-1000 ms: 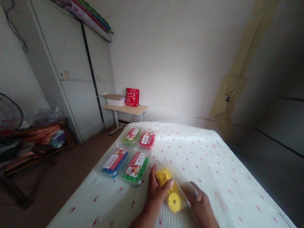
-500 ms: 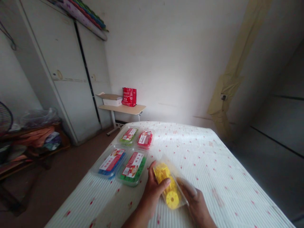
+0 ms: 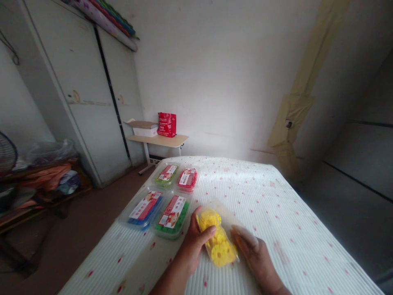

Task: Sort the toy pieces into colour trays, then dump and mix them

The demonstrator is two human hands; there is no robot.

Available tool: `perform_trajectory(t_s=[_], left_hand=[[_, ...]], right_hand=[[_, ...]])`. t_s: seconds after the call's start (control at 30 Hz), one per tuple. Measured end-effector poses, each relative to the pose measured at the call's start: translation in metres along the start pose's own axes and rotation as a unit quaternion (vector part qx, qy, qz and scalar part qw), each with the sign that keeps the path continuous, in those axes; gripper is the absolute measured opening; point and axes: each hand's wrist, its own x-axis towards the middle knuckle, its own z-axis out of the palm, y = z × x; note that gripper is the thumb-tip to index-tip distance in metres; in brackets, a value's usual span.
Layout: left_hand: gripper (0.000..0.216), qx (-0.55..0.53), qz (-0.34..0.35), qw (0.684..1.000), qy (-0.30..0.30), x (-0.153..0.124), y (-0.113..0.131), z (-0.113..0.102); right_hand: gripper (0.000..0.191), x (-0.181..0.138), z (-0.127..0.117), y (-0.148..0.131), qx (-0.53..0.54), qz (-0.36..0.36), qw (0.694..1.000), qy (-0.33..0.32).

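My left hand [image 3: 196, 241] is wrapped round the side of a clear plastic bag of yellow round pieces [image 3: 216, 239], thumb across its front. Several yellow discs show through the plastic, one with a small centre hole facing me. On the bag's right side, my right hand [image 3: 256, 254] has its fingers closed at the loose translucent film; its fingertips are blurred. To the left of my hands lie a clear tub with green contents [image 3: 171, 217] and one with blue contents [image 3: 143, 209]. Behind them sit a red-filled tub [image 3: 187, 179] and a light-green-filled tub [image 3: 166, 173]. All four carry red-and-white labels.
Everything lies on a white ribbed cover with red specks [image 3: 260, 192]. Beyond it, a small table [image 3: 166, 141] bears a red bag [image 3: 167, 125] and a white box [image 3: 144, 132]. A wardrobe [image 3: 89, 102] and a cluttered low shelf [image 3: 46, 196] stand left.
The bag has tilted and its yellow pieces have shifted inside. My right hand has moved slightly right, and a wider gap shows between it and the yellow pieces.
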Motion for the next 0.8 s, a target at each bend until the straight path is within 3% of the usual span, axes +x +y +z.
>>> perform_trajectory(t_s=[0.33, 0.67, 0.8], left_hand=[[0.094, 0.043, -0.007, 0.999, 0.003, 0.001, 0.006, -0.001], [0.08, 0.064, -0.035, 0.997, 0.032, 0.008, 0.001, 0.0], [0.068, 0.058, -0.031, 0.996, 0.063, 0.003, 0.007, 0.002]], right_hand=[[0.036, 0.012, -0.024, -0.012, 0.079, 0.115, 0.99, -0.022], [0.036, 0.015, -0.043, 0.011, 0.062, 0.108, 0.992, -0.011], [0.03, 0.02, -0.052, 0.016, 0.062, 0.12, 0.99, 0.03]])
